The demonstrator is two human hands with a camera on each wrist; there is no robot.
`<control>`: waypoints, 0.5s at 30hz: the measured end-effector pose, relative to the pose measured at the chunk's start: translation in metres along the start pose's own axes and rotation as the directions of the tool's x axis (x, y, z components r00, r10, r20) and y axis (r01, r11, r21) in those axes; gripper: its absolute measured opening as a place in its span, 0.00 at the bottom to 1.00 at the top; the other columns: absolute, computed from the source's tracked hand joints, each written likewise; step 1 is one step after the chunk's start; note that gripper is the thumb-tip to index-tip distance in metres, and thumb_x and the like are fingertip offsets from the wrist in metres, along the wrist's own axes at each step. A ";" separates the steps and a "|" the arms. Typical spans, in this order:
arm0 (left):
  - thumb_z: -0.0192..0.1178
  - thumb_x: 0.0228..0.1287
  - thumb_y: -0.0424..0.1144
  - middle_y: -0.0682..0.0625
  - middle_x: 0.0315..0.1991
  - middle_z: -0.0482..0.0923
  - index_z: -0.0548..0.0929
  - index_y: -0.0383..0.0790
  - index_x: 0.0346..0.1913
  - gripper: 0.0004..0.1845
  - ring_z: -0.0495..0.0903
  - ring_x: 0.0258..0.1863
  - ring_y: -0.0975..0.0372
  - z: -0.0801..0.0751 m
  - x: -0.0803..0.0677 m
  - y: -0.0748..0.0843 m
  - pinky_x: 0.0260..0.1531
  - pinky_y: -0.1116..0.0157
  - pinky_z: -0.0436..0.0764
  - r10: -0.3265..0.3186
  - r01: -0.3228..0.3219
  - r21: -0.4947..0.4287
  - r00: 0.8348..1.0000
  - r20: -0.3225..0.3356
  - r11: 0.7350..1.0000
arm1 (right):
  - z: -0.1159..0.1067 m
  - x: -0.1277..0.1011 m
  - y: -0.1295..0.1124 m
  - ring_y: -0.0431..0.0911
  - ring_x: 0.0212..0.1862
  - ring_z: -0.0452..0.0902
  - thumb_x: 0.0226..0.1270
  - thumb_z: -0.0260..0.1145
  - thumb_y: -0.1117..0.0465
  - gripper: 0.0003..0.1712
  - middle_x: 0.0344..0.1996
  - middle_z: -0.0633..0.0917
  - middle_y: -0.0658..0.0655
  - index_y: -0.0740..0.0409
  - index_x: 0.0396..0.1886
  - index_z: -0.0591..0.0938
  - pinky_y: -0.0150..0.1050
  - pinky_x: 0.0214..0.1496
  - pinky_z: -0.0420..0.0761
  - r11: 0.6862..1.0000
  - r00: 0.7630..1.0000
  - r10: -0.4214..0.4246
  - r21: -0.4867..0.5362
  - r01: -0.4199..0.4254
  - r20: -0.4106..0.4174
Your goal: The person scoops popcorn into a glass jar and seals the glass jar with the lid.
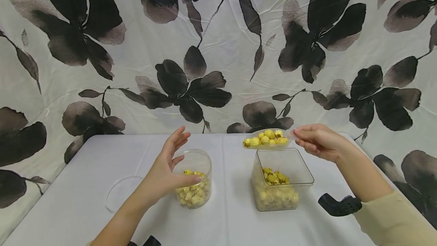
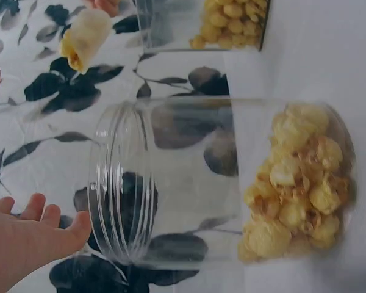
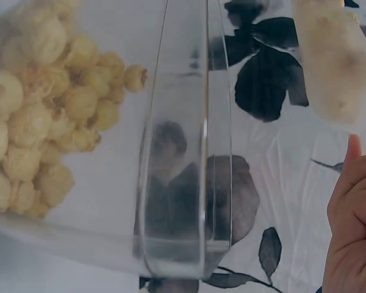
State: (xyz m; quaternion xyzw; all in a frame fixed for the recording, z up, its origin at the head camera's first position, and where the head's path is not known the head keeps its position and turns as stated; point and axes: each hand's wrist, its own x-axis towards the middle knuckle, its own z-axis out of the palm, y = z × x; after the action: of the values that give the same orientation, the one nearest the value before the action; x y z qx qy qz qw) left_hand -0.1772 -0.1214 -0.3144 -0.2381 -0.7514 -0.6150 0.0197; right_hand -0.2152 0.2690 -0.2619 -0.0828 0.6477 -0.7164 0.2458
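Loaded scoop held over square container; round jar steadied alongside.

The table (image 1: 85, 185) offers open room at 9 o'clock beyond a clear lid (image 1: 121, 193). The square container (image 1: 283, 179) and round jar (image 1: 195, 179) stand apart. The left hand (image 1: 167, 172) is spread, thumb against the jar. The right hand (image 1: 315, 141) pinches the heaped popcorn scoop (image 1: 266, 139); spillage is judged likely if it is tilted mid-crossing.
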 end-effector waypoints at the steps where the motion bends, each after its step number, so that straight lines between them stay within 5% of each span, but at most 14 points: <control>1: 0.75 0.38 0.28 0.52 0.70 0.53 0.48 0.54 0.73 0.60 0.50 0.69 0.58 -0.003 -0.001 -0.001 0.62 0.47 0.58 0.001 -0.001 0.008 1.000 -0.005 1.000 | 0.002 0.001 0.000 0.35 0.15 0.61 0.72 0.53 0.62 0.12 0.19 0.76 0.50 0.60 0.31 0.80 0.23 0.16 0.65 1.000 1.000 0.003 0.001 -0.003 -0.007; 9: 0.76 0.38 0.32 0.52 0.70 0.53 0.49 0.59 0.72 0.60 0.48 0.70 0.57 -0.018 -0.008 -0.013 0.60 0.46 0.58 0.010 -0.007 0.130 1.000 -0.022 0.992 | 0.013 0.011 -0.004 0.35 0.14 0.61 0.71 0.53 0.62 0.12 0.18 0.75 0.50 0.59 0.33 0.82 0.23 0.16 0.64 1.000 0.999 0.013 -0.027 -0.015 -0.049; 15: 0.77 0.39 0.36 0.49 0.71 0.51 0.47 0.56 0.73 0.60 0.47 0.70 0.53 -0.026 -0.012 -0.029 0.60 0.43 0.58 -0.050 0.054 0.170 0.998 -0.025 0.984 | 0.023 0.022 -0.004 0.34 0.13 0.60 0.73 0.51 0.64 0.16 0.17 0.75 0.49 0.58 0.30 0.83 0.23 0.15 0.63 0.999 0.999 0.012 -0.042 -0.014 -0.036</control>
State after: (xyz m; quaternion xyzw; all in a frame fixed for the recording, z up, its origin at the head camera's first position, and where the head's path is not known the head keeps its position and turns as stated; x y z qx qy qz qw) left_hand -0.1848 -0.1530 -0.3385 -0.2093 -0.8070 -0.5514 0.0318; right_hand -0.2255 0.2381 -0.2589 -0.0709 0.6676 -0.7022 0.2371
